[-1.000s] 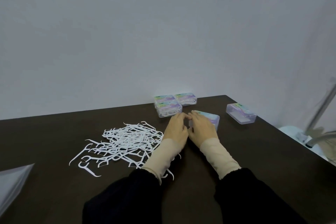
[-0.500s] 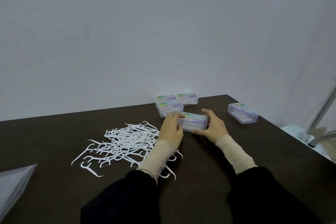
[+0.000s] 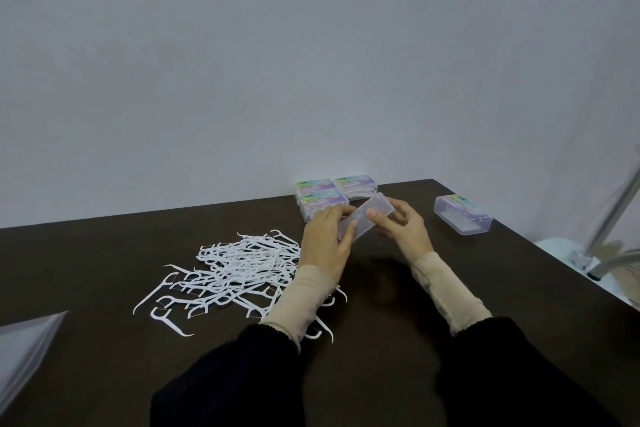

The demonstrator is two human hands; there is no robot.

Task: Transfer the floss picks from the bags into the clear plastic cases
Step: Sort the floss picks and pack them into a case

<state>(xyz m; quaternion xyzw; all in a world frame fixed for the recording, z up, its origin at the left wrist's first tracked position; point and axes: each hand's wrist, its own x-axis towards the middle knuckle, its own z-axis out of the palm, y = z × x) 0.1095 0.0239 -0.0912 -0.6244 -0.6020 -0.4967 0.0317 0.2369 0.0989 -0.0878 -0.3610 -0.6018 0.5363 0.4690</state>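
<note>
1. Contents of the clear rectangular plastic case [image 3: 366, 221] are hard to see.
2. Left hand [image 3: 327, 242] and right hand [image 3: 403, 228] grip its ends, tilted above the dark desk [image 3: 381, 288].
3. White floss picks [image 3: 239, 270] lie beside the left hand.

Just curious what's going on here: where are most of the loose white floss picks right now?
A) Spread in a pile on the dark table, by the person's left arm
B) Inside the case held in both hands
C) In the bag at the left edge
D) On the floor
A: the floss picks lie scattered on the dark table beside the left hand, while both hands hold a clear case.
</note>
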